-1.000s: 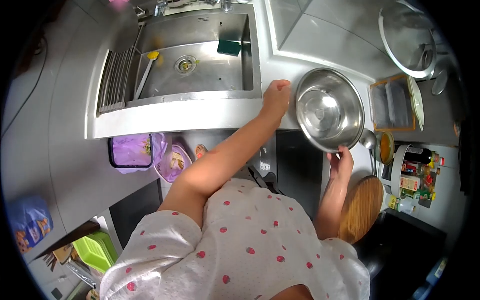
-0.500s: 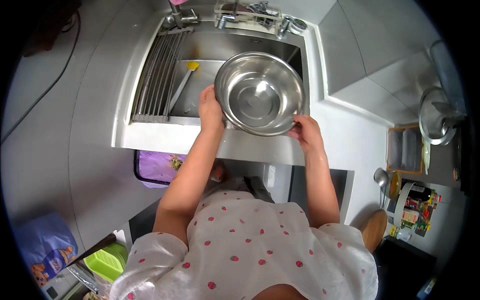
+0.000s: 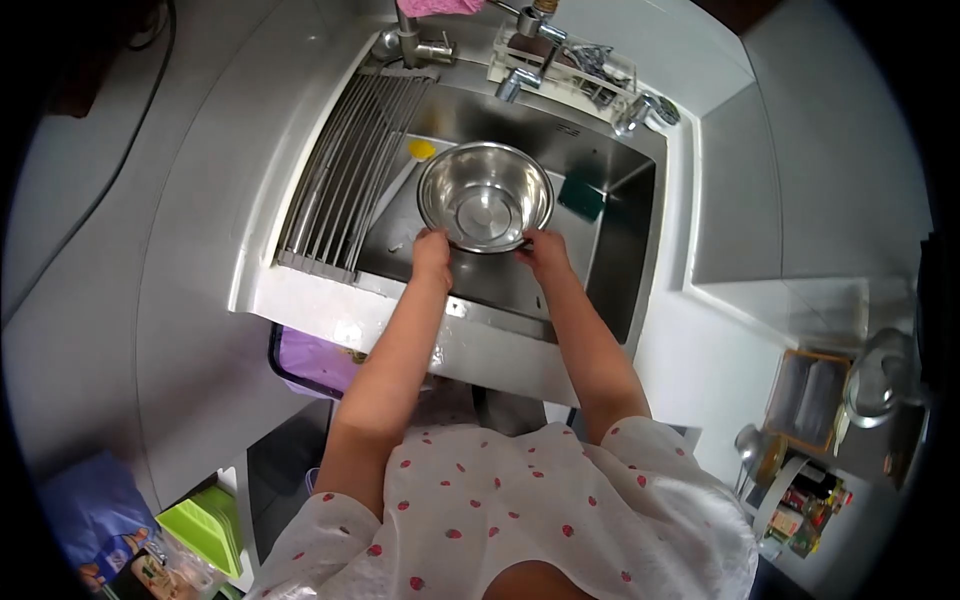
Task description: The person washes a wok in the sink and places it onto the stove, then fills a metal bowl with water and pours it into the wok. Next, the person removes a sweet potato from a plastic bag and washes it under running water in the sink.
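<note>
A shiny steel mixing bowl (image 3: 485, 215) is down in the sink (image 3: 625, 270), its open side facing up; nothing shows inside it. My left hand (image 3: 432, 255) grips the near left of its rim, fingers closed. On the near right of the same rim, my right hand (image 3: 545, 252) is closed too. To the left of the bowl lies a long-handled brush (image 3: 421, 150) with a yellow head and pale handle. A dark green scouring pad (image 3: 580, 198) rests in the sink to the bowl's right.
A slatted metal drying rack (image 3: 345, 170) spans the sink's left side. Behind the sink are a faucet (image 3: 515, 82) and a caddy (image 3: 575, 60) holding small items. Containers and a ladle (image 3: 746, 445) stand on the right counter (image 3: 690, 360).
The bowl has moved away from me and lower into the sink, both hands still on its rim. The green scouring pad has come into sight. My view has shifted and tilted.
</note>
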`<state>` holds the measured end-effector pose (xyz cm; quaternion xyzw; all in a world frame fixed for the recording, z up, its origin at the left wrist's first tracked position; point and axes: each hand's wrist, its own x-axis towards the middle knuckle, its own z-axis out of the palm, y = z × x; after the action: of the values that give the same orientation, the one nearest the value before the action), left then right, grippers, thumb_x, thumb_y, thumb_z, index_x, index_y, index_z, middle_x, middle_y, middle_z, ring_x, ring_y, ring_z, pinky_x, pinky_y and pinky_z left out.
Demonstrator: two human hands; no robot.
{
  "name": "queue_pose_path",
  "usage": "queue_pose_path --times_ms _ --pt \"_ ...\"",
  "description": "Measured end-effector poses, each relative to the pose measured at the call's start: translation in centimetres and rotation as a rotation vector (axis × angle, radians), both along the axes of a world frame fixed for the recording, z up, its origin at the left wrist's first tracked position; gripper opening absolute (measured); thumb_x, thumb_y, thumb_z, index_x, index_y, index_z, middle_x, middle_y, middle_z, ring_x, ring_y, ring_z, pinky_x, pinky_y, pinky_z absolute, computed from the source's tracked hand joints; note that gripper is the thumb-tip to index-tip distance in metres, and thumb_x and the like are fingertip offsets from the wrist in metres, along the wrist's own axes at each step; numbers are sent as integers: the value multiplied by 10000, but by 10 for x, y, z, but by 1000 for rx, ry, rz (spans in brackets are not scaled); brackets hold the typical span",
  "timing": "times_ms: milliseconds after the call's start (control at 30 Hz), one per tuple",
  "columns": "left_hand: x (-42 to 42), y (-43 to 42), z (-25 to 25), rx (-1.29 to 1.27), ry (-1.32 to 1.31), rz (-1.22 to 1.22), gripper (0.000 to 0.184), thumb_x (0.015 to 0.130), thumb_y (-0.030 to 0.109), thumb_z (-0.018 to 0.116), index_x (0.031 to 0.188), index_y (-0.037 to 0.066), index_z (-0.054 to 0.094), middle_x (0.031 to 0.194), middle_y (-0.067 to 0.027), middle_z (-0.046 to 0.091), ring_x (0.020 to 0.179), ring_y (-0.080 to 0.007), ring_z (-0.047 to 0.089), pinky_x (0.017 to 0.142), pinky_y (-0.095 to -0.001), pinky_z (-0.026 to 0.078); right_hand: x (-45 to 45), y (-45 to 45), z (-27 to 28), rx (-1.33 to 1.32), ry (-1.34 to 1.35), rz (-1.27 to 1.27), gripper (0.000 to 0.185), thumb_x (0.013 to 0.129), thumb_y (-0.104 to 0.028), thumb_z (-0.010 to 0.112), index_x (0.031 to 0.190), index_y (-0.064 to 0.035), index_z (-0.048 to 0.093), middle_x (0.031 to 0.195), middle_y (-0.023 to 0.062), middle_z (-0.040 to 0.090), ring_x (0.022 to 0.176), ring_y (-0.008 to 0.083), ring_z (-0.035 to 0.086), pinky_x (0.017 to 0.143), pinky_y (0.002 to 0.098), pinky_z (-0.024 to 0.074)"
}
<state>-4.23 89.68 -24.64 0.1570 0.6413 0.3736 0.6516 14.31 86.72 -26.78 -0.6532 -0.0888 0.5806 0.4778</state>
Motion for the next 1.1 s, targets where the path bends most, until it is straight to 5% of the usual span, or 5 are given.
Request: queue_pose_path --times_ms 167,233,333,633,1100 --pt "8 14 -43 58 101 4 297 765 155 509 1039 42 518 978 -79 535 872 -195 490 763 -350 380 19 16 -29 -82 -37 122 211 782 -119 552 944 13 522 825 115 573 659 228 588 512 334 505" --pt "13 19 -40 108 131 35 333 774 146 505 1081 19 505 1008 -94 531 891 -197 493 784 -333 385 24 26 -12 -300 -775 720 309 769 -127 563 1029 26 501 954 169 570 803 272 593 654 359 507" --pt "34 33 12 343 399 45 465 803 123 464 1236 -27 384 1125 -158 483 964 -227 488 874 -291 370 0 40 31 -16 -1352 545 407 756 -137 559 1114 31 460 1097 216 514 981 314 531 819 366 447" --pt "62 139 101 674 -151 71 459 871 163 433 1285 -7 332 1240 -98 433 1079 -160 437 918 -248 329 -62 173 93 889 -964 315 519 787 -74 468 1274 -11 301 1288 219 342 1129 358 407 924 384 355" --pt "56 222 120 894 -147 -192 485 878 172 439 1306 -5 298 1300 -112 377 1150 -182 389 961 -259 292 -83 263 89 1069 -656 102 479 846 -148 468 1280 -10 322 1282 192 363 1168 302 385 960 324 320"
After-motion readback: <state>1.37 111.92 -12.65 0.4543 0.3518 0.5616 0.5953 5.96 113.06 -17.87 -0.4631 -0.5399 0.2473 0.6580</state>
